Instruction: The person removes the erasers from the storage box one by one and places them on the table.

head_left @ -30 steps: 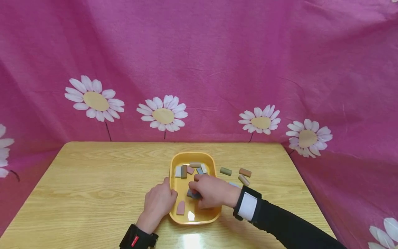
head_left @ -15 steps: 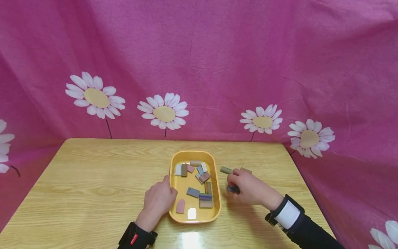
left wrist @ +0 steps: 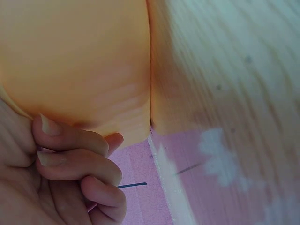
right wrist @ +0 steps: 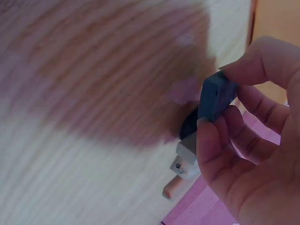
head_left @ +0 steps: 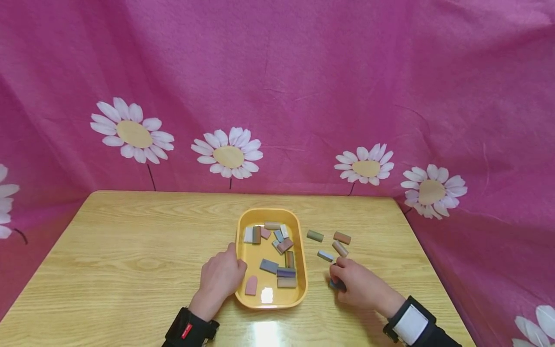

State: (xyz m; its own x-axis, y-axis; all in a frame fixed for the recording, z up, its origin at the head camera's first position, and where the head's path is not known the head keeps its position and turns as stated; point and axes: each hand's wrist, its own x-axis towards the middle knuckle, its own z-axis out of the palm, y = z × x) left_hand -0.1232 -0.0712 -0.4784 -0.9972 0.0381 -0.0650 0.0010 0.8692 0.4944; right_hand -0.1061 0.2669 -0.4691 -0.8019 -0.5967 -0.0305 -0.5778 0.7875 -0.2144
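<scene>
Pinching a blue block [head_left: 336, 285] [right wrist: 214, 96] between thumb and fingertips, the right hand [head_left: 360, 288] sits low over the table [head_left: 130, 250], just right of the yellow tray [head_left: 301, 270]; the wrist view shows the thumb on top of the block and the index fingertip under it, the other fingers curled beneath. Whether the block touches the wood cannot be told. Beyond this hand, four loose pieces lie on the table: an olive cylinder [head_left: 315, 235], a brown cylinder [head_left: 342, 237], a tan cylinder [head_left: 340, 248] and a small blue-grey block [head_left: 324, 255], near one another and apart from the tray. The left hand [head_left: 221, 278] rests against the tray's left side, thumb up at the rim; its wrist view shows the fingers [left wrist: 70, 154] curled together beside the tray's outer wall [left wrist: 93, 70]. Inside the tray lie more blocks, among them a pink arch-topped piece [head_left: 251, 286] at the near left, a blue slab [head_left: 269, 266] in the middle and a cluster of small pieces at the far end.
</scene>
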